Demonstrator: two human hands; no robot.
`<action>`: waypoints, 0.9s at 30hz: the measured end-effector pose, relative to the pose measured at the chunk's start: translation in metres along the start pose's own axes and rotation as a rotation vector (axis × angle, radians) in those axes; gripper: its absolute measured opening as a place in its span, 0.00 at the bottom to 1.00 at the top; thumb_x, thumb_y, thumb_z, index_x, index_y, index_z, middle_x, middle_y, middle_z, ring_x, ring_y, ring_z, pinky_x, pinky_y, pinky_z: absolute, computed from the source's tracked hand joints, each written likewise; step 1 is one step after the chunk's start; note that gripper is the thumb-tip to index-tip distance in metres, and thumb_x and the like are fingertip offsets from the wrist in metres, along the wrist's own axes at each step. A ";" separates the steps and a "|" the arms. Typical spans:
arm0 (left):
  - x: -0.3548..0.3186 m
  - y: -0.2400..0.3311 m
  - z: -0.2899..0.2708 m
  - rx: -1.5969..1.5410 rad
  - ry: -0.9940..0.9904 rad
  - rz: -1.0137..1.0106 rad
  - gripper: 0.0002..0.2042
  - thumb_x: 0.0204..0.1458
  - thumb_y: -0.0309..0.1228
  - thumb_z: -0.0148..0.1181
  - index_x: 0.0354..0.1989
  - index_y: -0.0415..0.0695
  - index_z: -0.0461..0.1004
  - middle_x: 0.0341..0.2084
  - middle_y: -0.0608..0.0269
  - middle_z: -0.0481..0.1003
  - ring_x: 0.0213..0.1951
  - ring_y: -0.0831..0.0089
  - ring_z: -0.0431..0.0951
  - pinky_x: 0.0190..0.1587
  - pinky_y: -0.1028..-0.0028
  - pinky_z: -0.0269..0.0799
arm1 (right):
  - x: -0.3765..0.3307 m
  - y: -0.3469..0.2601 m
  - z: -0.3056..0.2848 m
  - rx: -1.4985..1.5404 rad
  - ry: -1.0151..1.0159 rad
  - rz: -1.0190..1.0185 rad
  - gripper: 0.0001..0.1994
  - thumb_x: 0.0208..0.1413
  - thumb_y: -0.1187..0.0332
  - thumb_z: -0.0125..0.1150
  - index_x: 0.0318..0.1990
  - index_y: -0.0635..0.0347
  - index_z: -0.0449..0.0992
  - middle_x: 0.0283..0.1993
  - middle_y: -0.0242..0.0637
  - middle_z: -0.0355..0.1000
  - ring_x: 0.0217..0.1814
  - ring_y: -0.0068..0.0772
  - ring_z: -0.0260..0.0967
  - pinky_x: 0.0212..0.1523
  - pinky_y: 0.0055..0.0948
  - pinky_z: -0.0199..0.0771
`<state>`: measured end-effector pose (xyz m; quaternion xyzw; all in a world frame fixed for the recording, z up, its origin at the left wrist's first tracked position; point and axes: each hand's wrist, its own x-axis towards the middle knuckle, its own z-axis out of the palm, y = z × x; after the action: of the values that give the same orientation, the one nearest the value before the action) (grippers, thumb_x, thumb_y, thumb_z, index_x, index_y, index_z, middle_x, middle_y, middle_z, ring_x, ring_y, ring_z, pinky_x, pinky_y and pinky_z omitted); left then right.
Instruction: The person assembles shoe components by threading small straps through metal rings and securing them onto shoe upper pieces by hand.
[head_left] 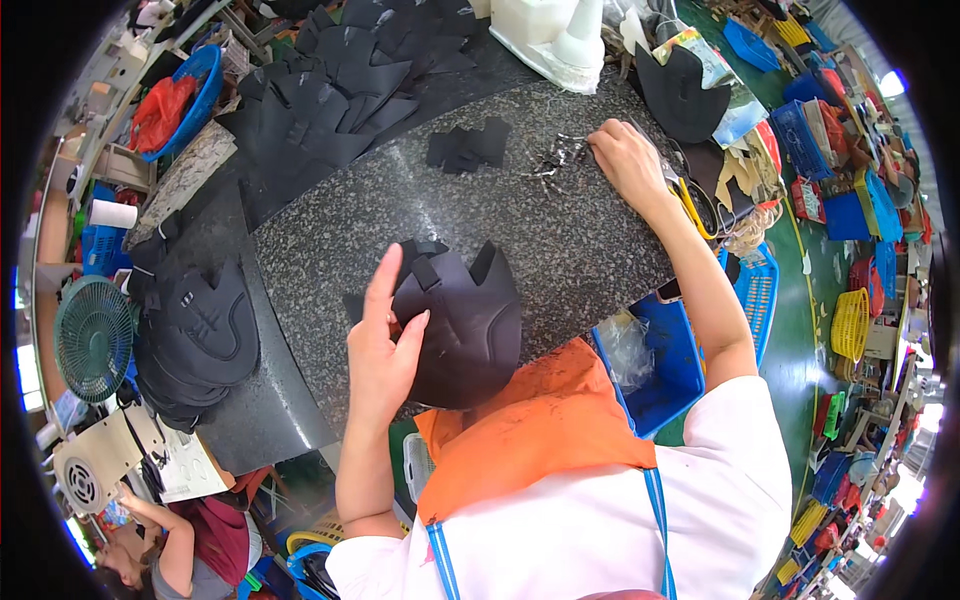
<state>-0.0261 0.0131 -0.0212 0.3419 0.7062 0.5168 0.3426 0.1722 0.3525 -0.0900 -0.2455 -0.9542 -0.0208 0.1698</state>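
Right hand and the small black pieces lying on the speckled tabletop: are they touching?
Apart. The head view shows speckled tabletop between the right hand and the small black pieces.

Scraps (562, 160) at your right hand (628, 162): too small to identify; pinch unclear. Your left hand (383, 350): some fingers hidden; hold on black piece (465, 335) unclear, its underside unseen. Black pile (345, 85), white container (545, 40): cut by top edge. Co-worker (180, 550): cut at lower edge.
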 end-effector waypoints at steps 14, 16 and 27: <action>-0.004 0.008 0.009 0.185 0.011 0.258 0.06 0.45 0.18 0.65 0.30 0.40 0.77 0.27 0.63 0.78 0.31 0.73 0.77 0.35 0.76 0.71 | -0.010 -0.193 -0.076 1.281 -0.366 0.030 0.07 0.50 0.76 0.64 0.38 0.63 0.75 0.33 0.31 0.72 0.36 0.23 0.72 0.37 0.23 0.72; -0.008 0.007 0.007 0.164 0.022 0.248 0.05 0.45 0.18 0.65 0.30 0.40 0.77 0.27 0.63 0.78 0.31 0.74 0.78 0.34 0.77 0.71 | -0.015 -0.204 -0.072 1.383 -0.383 0.230 0.06 0.52 0.75 0.64 0.36 0.63 0.76 0.33 0.29 0.73 0.36 0.18 0.71 0.36 0.20 0.71; -0.010 0.004 0.003 0.364 0.031 0.511 0.19 0.42 0.23 0.70 0.44 0.44 0.76 0.30 0.62 0.80 0.30 0.71 0.80 0.32 0.75 0.74 | -0.009 -0.200 -0.067 1.727 -0.739 0.473 0.08 0.51 0.69 0.68 0.29 0.65 0.79 0.27 0.29 0.75 0.33 0.14 0.70 0.35 0.17 0.68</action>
<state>-0.0171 0.0071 -0.0165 0.5562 0.6834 0.4563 0.1239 0.1055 0.1640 -0.0208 -0.2128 -0.5597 0.8007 -0.0192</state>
